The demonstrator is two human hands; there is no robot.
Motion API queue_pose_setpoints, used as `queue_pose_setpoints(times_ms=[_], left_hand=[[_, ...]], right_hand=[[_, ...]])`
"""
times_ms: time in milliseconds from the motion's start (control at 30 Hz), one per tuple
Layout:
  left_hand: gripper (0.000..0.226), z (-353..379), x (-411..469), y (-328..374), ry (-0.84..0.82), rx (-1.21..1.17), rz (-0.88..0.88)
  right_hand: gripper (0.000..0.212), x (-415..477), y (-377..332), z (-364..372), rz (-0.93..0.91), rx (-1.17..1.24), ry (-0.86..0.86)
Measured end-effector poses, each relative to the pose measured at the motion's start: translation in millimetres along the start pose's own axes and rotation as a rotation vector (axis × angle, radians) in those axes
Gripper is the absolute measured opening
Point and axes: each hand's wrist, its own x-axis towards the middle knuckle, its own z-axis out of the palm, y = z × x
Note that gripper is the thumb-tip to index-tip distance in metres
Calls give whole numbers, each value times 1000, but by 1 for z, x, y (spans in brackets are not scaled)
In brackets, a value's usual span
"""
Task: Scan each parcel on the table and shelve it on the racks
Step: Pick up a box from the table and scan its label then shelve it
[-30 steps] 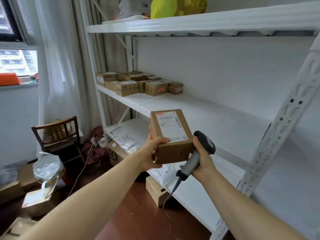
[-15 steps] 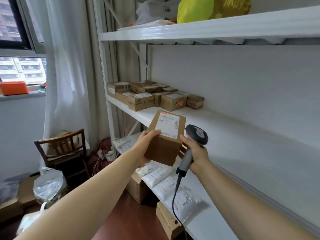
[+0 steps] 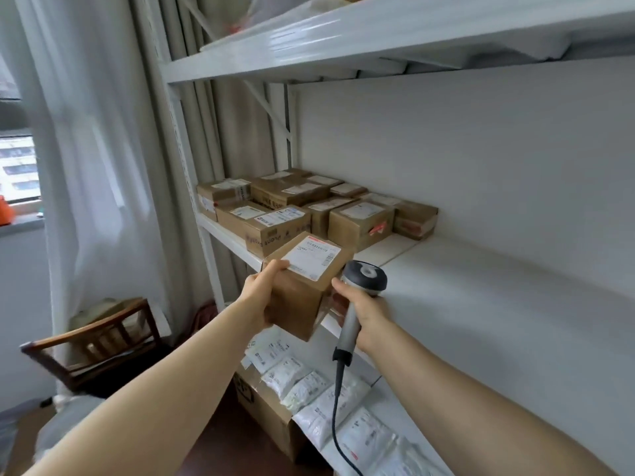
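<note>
My left hand (image 3: 261, 297) grips a small brown cardboard parcel (image 3: 304, 290) with a white label on top, held at the front edge of the white middle shelf (image 3: 481, 286). My right hand (image 3: 360, 310) grips the handle of a grey barcode scanner (image 3: 364, 283), its head just right of the parcel and its black cable hanging down. Several labelled cardboard parcels (image 3: 309, 207) lie grouped on the left end of that shelf, just behind the held parcel.
The lower shelf carries several white plastic mail bags (image 3: 309, 383). A cardboard box (image 3: 268, 413) stands on the floor below. A wooden chair (image 3: 92, 348) stands at the left by the white curtain (image 3: 96, 149). The upper shelf (image 3: 378, 39) runs overhead.
Both hands have moved the parcel and scanner forward and up toward the middle shelf. The view has come closer to the rack and the stacked parcels.
</note>
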Motion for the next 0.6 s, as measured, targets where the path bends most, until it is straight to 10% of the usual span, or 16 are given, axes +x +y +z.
queue_pose_setpoints(times_ms=[333, 600], left_hand=[[76, 5, 141, 40, -69, 100, -39], [75, 9, 178, 57, -201, 1150, 865]], right_hand=[[20, 79, -10, 56, -56, -9, 123], [32, 123, -6, 101, -123, 79, 283]])
